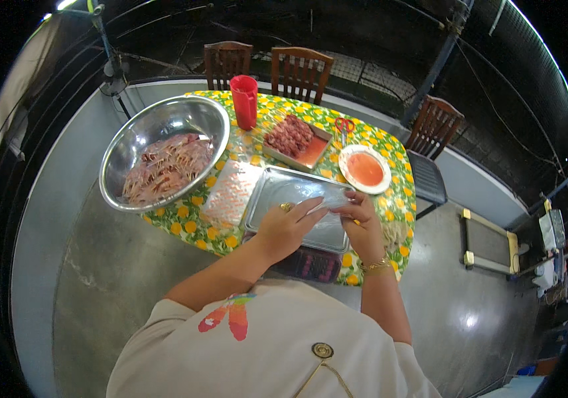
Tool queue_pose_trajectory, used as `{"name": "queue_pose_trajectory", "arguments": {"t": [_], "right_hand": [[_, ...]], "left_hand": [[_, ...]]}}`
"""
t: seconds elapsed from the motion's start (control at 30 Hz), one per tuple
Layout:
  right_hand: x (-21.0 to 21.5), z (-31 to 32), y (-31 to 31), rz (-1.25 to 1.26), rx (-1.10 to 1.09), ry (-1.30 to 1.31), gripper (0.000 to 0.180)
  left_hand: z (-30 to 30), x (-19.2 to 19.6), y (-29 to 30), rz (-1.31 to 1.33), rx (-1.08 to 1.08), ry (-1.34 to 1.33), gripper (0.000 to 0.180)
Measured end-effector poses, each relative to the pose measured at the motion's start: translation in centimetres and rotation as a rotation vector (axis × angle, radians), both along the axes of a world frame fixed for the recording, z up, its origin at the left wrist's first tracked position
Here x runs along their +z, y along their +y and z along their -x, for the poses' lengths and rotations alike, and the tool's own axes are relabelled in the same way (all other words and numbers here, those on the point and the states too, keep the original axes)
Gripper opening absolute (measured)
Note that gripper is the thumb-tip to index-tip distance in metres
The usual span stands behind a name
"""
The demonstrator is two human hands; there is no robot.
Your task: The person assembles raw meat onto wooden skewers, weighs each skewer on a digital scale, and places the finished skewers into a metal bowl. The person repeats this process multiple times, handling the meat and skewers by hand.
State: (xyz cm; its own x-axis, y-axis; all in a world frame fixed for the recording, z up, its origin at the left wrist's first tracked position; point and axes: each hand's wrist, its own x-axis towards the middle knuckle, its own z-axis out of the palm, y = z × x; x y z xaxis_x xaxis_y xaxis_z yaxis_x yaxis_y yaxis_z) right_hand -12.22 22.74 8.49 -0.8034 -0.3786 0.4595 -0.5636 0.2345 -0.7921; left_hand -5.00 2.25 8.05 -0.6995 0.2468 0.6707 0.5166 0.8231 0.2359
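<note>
Both my hands are over a shallow metal tray (277, 192), which sits partly on a dark scale (310, 264) with buttons at the table's near edge. Between my fingertips is a thin, clear plastic bag (330, 199), hard to make out against the shiny tray. My left hand (292, 225) reaches in with its fingers close together at one side of the plastic. Thumb and fingers of my right hand (361, 222) pinch the other side. Left of the tray lies a flat stack of clear bags with an orange print (233, 189).
A large steel bowl (115, 156) holds raw pinkish pieces at left. Behind the tray stand a red pitcher (244, 106), a rectangular pan (320, 136) of chopped red meat, red-handled scissors (344, 125) and a plate (383, 159) with reddish liquid. Chairs (300, 69) surround the table's far side.
</note>
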Motion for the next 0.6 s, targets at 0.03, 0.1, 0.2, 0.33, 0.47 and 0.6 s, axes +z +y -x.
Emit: {"name": "queue_pose_trajectory", "arguments": {"t": [0.03, 0.1, 0.2, 0.33, 0.47, 0.6], "right_hand": [[0.3, 1.0, -0.1, 0.187, 0.175, -0.276, 0.030], [1.1, 4.7, -1.4, 0.264, 0.138, -0.377, 0.027], [0.7, 11.4, -6.5, 0.155, -0.001, -0.266, 0.021], [-1.9, 22.7, -16.1, -0.229, -0.064, -0.148, 0.025], [-4.7, 31.5, -25.0, -0.547, -0.205, 0.043, 0.024], [-9.2, 32.6, -34.1, -1.138, -0.010, 0.136, 0.024]], "left_hand": [[0.1, -0.3, -1.3, -0.021, 0.014, -0.014, 0.032], [0.3, -1.3, -3.9, -0.013, 0.032, -0.039, 0.022], [0.6, -3.2, -6.6, -0.058, -0.017, -0.114, 0.015], [2.5, -5.0, -10.1, -0.076, -0.171, -0.189, 0.012], [4.8, -6.0, -13.9, -0.134, -0.264, -0.215, 0.017], [6.2, -7.2, -17.0, -0.223, -0.257, -0.241, 0.025]]}}
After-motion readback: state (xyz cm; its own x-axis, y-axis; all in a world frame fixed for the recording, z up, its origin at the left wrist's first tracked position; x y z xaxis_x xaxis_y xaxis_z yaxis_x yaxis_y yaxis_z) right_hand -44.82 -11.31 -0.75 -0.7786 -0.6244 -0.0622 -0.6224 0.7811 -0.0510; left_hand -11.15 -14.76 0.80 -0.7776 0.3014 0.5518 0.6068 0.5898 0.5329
